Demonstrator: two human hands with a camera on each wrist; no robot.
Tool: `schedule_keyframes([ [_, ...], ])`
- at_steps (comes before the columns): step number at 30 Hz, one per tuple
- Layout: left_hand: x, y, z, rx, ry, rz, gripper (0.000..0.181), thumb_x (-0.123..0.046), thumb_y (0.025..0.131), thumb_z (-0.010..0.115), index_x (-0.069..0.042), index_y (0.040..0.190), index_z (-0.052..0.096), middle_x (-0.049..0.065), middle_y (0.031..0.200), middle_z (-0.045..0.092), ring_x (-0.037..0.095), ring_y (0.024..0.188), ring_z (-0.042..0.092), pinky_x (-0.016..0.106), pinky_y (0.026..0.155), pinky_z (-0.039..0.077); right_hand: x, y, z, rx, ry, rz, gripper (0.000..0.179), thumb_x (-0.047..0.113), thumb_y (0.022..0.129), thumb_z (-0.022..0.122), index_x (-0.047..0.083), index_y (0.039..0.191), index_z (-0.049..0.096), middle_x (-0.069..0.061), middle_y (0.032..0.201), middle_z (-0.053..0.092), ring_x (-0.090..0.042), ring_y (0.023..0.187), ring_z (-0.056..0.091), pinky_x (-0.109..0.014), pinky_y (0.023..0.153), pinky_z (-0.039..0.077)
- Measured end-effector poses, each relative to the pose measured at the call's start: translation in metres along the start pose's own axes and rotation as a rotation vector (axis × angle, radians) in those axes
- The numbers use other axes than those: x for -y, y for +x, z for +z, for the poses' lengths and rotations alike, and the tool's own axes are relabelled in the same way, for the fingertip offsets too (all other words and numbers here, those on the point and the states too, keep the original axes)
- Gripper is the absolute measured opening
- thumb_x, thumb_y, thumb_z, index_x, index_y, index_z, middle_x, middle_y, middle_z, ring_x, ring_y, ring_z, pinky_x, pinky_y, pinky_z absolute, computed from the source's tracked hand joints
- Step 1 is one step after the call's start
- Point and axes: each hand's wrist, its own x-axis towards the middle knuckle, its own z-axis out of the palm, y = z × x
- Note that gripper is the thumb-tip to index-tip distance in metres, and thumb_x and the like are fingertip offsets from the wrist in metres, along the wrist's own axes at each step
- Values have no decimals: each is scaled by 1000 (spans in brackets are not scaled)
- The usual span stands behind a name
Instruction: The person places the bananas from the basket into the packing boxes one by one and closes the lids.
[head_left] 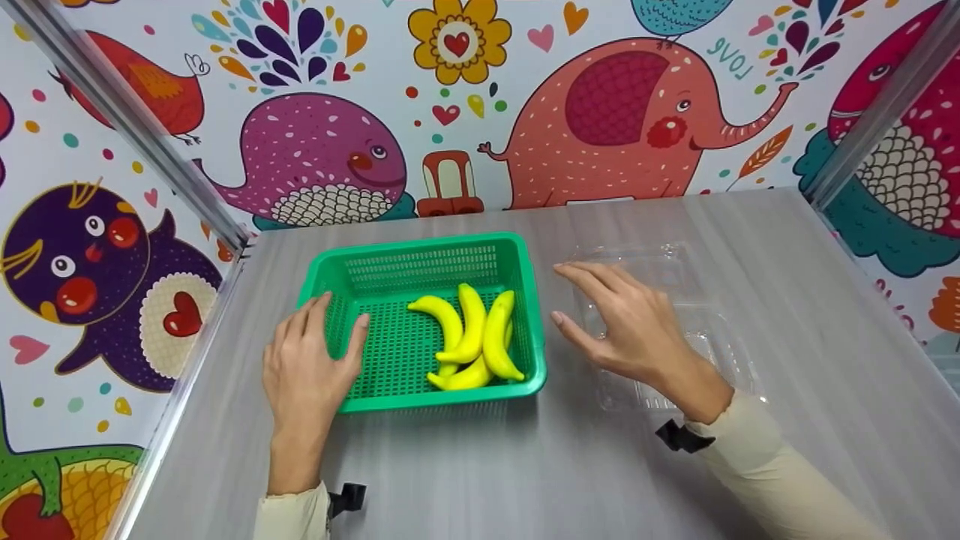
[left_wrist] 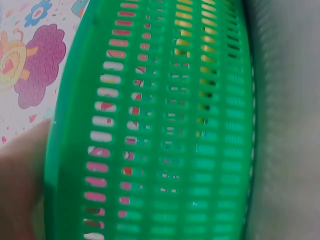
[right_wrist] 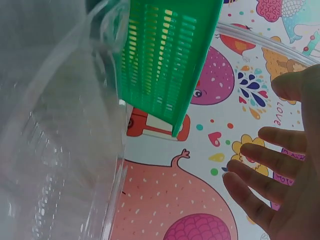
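Note:
Several yellow bananas (head_left: 471,322) lie piled in the right half of a green plastic basket (head_left: 427,241). My left hand (head_left: 309,367) is over the basket's left side, fingers and thumb spread apart, with nothing held between them. From the left wrist, the slotted wall (left_wrist: 150,150) fills the view and part of the left hand (left_wrist: 20,175) shows beside the rim. To the basket's right, my right hand (head_left: 634,326) hovers with fingers extended over a clear plastic clamshell container (head_left: 720,337), partly hiding it. The right wrist view shows that hand (right_wrist: 280,175) holding nothing.
The basket and container stand side by side on a grey table (head_left: 480,472). A wall with cartoon animals (head_left: 600,127) rises behind, and another printed panel (head_left: 97,270) borders the left. Metal posts (head_left: 150,127) mark the corners.

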Motion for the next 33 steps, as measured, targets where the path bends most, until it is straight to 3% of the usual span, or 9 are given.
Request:
schedule_keyframes([
  [8, 10, 2, 1, 5, -18, -44, 68, -58, 102, 68, -6, 146, 67, 23, 145, 69, 48, 130, 65, 70, 101, 53, 15, 2, 11, 36, 21, -10, 59, 50, 98, 74, 20, 149, 67, -2, 140, 73, -25, 123, 72, -42, 81, 68],
  [18, 15, 3, -5, 2, -24, -71, 63, -54, 102, 70, -5, 141, 71, 24, 144, 69, 48, 129, 65, 71, 100, 53, 34, 5, 28, 56, 40, -82, 55, 47, 96, 79, 19, 143, 70, -2, 131, 76, -21, 114, 74, -38, 79, 67],
  [22, 21, 3, -8, 8, -27, -72, 58, -45, 100, 77, -2, 139, 72, 26, 142, 69, 49, 128, 66, 70, 102, 54, 41, 7, 35, 81, 42, -88, 53, 44, 95, 81, 18, 141, 71, -1, 128, 77, -21, 111, 74, -37, 77, 67],
  [26, 24, 3, -10, 39, -44, -78, 51, -30, 98, 80, -1, 138, 71, 28, 142, 68, 52, 128, 66, 68, 103, 55, 46, 10, 42, 112, 62, -75, 51, 41, 96, 82, 16, 139, 72, -2, 126, 77, -21, 110, 74, -38, 82, 67],
  [33, 27, 3, -12, 86, -114, -117, 41, -5, 99, 73, 2, 139, 69, 30, 144, 66, 51, 134, 63, 66, 108, 54, 49, 15, 52, 126, 98, -66, 49, 37, 95, 84, 16, 138, 73, -3, 121, 78, -22, 107, 74, -40, 92, 66],
])
